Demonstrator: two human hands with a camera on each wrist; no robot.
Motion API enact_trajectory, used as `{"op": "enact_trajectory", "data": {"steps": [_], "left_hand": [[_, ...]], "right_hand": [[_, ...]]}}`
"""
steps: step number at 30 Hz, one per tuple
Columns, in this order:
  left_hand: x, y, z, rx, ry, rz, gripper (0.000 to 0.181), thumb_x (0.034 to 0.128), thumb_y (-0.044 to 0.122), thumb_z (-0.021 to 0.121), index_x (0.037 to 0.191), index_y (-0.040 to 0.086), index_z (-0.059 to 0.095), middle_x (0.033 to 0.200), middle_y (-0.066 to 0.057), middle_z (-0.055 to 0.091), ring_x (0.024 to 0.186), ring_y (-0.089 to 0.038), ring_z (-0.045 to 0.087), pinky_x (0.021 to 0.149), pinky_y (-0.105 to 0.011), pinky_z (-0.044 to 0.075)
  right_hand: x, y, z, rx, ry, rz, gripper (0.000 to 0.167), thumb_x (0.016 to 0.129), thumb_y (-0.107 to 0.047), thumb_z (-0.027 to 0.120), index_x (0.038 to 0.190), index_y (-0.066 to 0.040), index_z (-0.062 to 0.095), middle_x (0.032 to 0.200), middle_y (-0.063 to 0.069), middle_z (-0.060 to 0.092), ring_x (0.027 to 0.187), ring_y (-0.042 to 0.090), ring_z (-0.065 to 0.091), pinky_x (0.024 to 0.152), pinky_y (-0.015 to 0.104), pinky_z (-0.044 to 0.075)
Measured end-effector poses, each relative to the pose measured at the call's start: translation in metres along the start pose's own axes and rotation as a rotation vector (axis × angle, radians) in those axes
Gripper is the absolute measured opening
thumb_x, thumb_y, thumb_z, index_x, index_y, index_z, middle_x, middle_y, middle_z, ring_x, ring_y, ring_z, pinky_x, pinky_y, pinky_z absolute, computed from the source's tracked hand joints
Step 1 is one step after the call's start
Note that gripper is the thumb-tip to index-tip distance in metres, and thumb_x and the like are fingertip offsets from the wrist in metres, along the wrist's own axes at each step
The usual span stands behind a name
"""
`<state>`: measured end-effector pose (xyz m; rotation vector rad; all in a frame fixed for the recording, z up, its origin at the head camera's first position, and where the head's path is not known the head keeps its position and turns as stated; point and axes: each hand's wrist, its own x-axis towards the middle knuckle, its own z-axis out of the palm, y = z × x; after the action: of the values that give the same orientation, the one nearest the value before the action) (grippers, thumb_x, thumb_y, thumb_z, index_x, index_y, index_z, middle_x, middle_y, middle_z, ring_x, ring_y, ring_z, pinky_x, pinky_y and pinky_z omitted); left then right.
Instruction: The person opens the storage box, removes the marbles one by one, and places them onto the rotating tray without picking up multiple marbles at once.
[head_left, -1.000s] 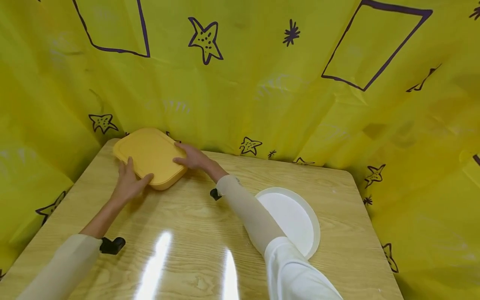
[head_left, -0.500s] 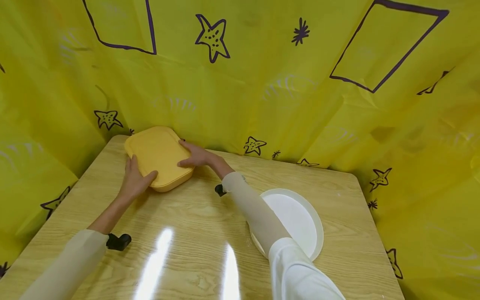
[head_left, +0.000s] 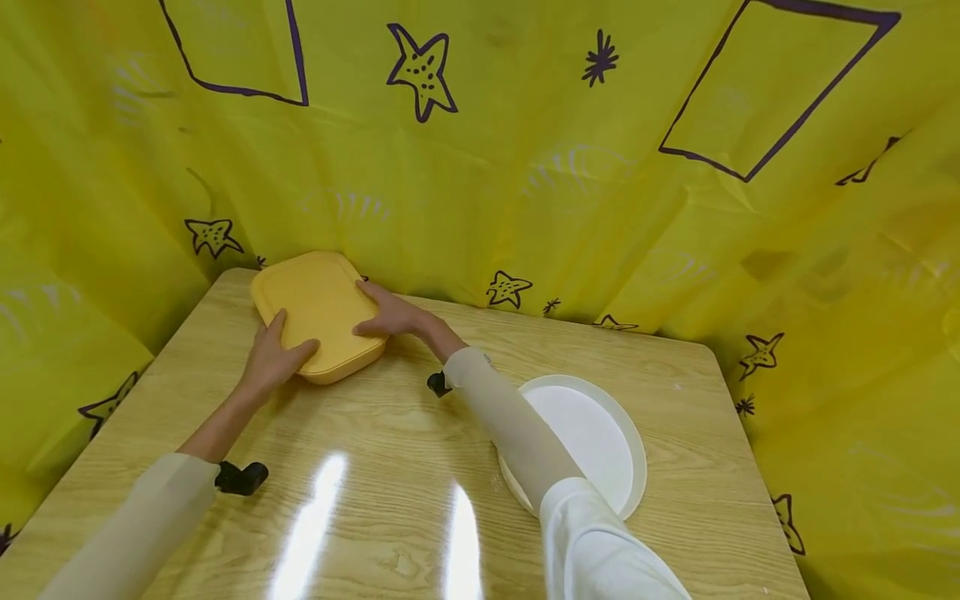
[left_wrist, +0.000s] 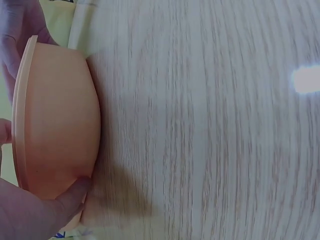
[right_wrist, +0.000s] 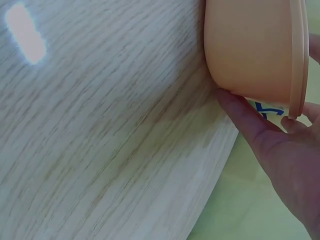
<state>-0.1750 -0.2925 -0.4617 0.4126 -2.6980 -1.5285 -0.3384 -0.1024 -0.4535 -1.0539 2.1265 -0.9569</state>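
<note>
A yellow lidded box (head_left: 311,304) with rounded corners sits at the far left of the wooden table, its flat lid facing up. My left hand (head_left: 272,364) grips its near left side, thumb on the lid's edge and fingers round the wall. On the right side, my right hand (head_left: 393,315) holds the box with its thumb over the lid. In the left wrist view the box wall (left_wrist: 60,115) meets the tabletop. From the right wrist view, a finger reaches low against the box's bottom edge (right_wrist: 250,50). The inside is hidden by the lid.
A round white plate (head_left: 636,450) lies to the right, partly under my right forearm. The wooden table (head_left: 375,433) ends at a yellow curtain (head_left: 465,192) with dark drawn stars, close behind the box. Black wrist cameras (head_left: 242,478) hang below both sleeves.
The view has shifted slightly, so the whole scene sits a little differently. My left fingers have slid slightly right along the box's edge. Both hands still hold the box in the same corner.
</note>
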Motion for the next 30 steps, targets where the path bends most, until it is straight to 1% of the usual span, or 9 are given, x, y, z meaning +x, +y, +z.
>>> {"op": "enact_trajectory", "data": {"steps": [5,8,12,16,18,21,24,27,30], "left_hand": [[-0.002,0.001,0.006,-0.021,0.073,0.009,0.098,0.0956,0.025,0.06,0.154,-0.004,-0.013,0.158,-0.034,-0.013,0.145,-0.05,-0.004,0.115,-0.06,0.009],[-0.003,0.0,0.008,-0.08,0.104,0.027,0.102,0.0945,0.022,0.062,0.154,0.0,-0.018,0.16,-0.031,-0.008,0.147,-0.045,0.002,0.116,-0.055,0.012],[-0.003,-0.001,0.008,-0.163,0.074,-0.012,0.104,0.0962,0.024,0.062,0.155,0.01,-0.022,0.161,-0.028,0.001,0.146,-0.042,0.012,0.116,-0.052,0.016],[0.0,0.0,0.006,-0.219,0.033,-0.063,0.105,0.0971,0.023,0.062,0.154,0.013,-0.025,0.162,-0.026,-0.006,0.147,-0.041,0.009,0.116,-0.051,0.015],[0.001,0.002,0.005,-0.255,0.024,-0.072,0.104,0.0968,0.019,0.063,0.155,0.013,-0.024,0.162,-0.026,-0.001,0.146,-0.041,0.015,0.115,-0.048,0.022],[0.003,0.006,0.003,-0.28,0.021,-0.083,0.104,0.0957,0.013,0.064,0.157,0.014,-0.02,0.159,-0.028,0.012,0.141,-0.04,0.028,0.105,-0.035,0.037],[0.003,0.009,0.002,-0.284,0.017,-0.102,0.102,0.095,0.011,0.064,0.158,0.012,-0.017,0.157,-0.029,0.019,0.137,-0.04,0.034,0.095,-0.027,0.041],[0.002,0.012,0.001,-0.277,0.003,-0.124,0.103,0.0951,0.013,0.064,0.157,0.011,-0.019,0.158,-0.029,0.014,0.139,-0.041,0.03,0.102,-0.034,0.04],[0.002,0.014,-0.001,-0.273,-0.024,-0.141,0.105,0.0961,0.014,0.063,0.155,0.011,-0.024,0.16,-0.029,0.004,0.142,-0.042,0.025,0.109,-0.045,0.034]], "right_hand": [[-0.003,0.0,0.002,-0.018,0.02,0.006,0.092,0.094,-0.025,0.069,0.161,-0.011,0.008,0.166,0.008,0.004,0.151,0.016,0.003,0.117,0.025,0.012],[-0.004,0.001,0.003,-0.011,0.032,0.012,0.094,0.094,-0.025,0.07,0.161,-0.01,0.006,0.166,0.008,0.004,0.15,0.016,0.004,0.116,0.024,0.012],[-0.008,0.001,0.004,0.045,0.051,0.031,0.099,0.093,-0.023,0.072,0.16,-0.009,0.001,0.166,0.008,0.004,0.15,0.016,0.009,0.115,0.024,0.016],[-0.013,0.001,0.005,0.137,0.063,0.056,0.104,0.092,-0.023,0.073,0.16,-0.011,-0.004,0.166,0.007,0.002,0.15,0.019,0.012,0.117,0.03,0.018],[-0.016,0.001,0.006,0.181,0.069,0.075,0.105,0.092,-0.023,0.073,0.16,-0.012,-0.005,0.166,0.007,0.001,0.15,0.02,0.013,0.117,0.033,0.019],[-0.017,0.001,0.007,0.235,0.083,0.091,0.105,0.091,-0.021,0.074,0.161,-0.013,-0.005,0.166,0.008,0.004,0.148,0.023,0.019,0.117,0.035,0.021],[-0.017,0.001,0.008,0.259,0.09,0.097,0.104,0.091,-0.018,0.075,0.161,-0.013,-0.003,0.165,0.01,0.008,0.145,0.025,0.027,0.115,0.034,0.025],[-0.018,0.002,0.009,0.269,0.092,0.096,0.104,0.091,-0.016,0.075,0.161,-0.013,-0.002,0.165,0.012,0.012,0.142,0.026,0.033,0.113,0.033,0.028],[-0.019,0.003,0.01,0.265,0.101,0.106,0.105,0.09,-0.017,0.076,0.161,-0.013,-0.001,0.165,0.012,0.012,0.142,0.025,0.033,0.113,0.033,0.028]]}}
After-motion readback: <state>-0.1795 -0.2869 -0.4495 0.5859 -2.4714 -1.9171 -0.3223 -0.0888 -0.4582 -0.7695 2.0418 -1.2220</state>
